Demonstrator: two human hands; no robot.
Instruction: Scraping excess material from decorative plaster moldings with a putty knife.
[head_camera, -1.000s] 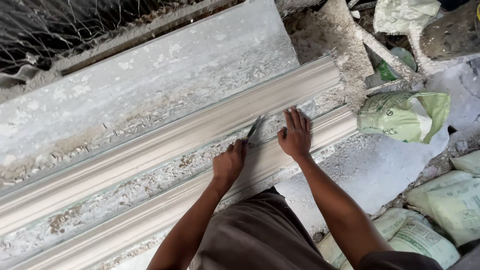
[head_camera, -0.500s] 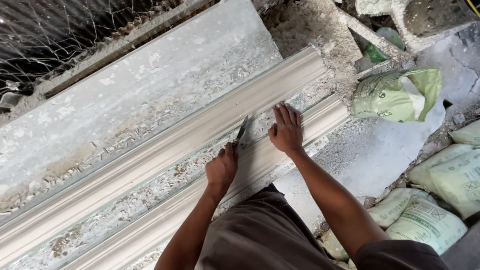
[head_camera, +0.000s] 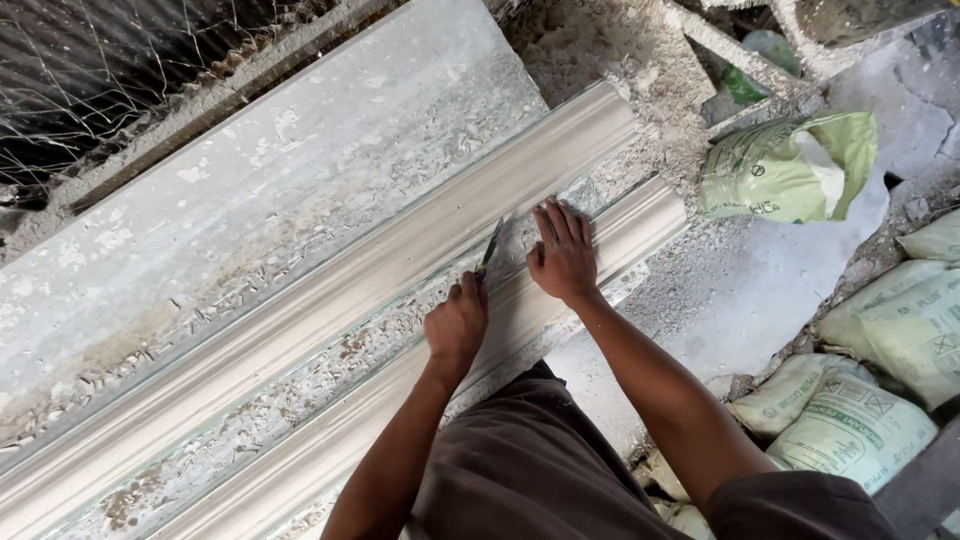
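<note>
Plaster-white and crusted with scraps, the long work slab (head_camera: 250, 210) runs slantwise across the view, wire mesh (head_camera: 110, 70) along its far edge. Two long cornice mouldings lie on it side by side: the far moulding (head_camera: 330, 290) and the near moulding (head_camera: 620, 225), a crumb-strewn channel between them. Right of the slab sit pale green sacks, sealed or folded so I cannot tell what fills them: one crumpled sack (head_camera: 775, 170) near the mouldings' ends, and plump stacked sacks (head_camera: 850, 420) by my right elbow. My right hand (head_camera: 562, 250) lies flat on the near moulding, fingers straight and pressed close together, thumb set slightly apart, fingertips reaching the channel. My left hand (head_camera: 455, 325) is curled into a fist around the handle of a thin blade (head_camera: 490, 245), fingers wrapped tight; the blade points up into the channel, its tip beside the far moulding and just left of my right hand.
</note>
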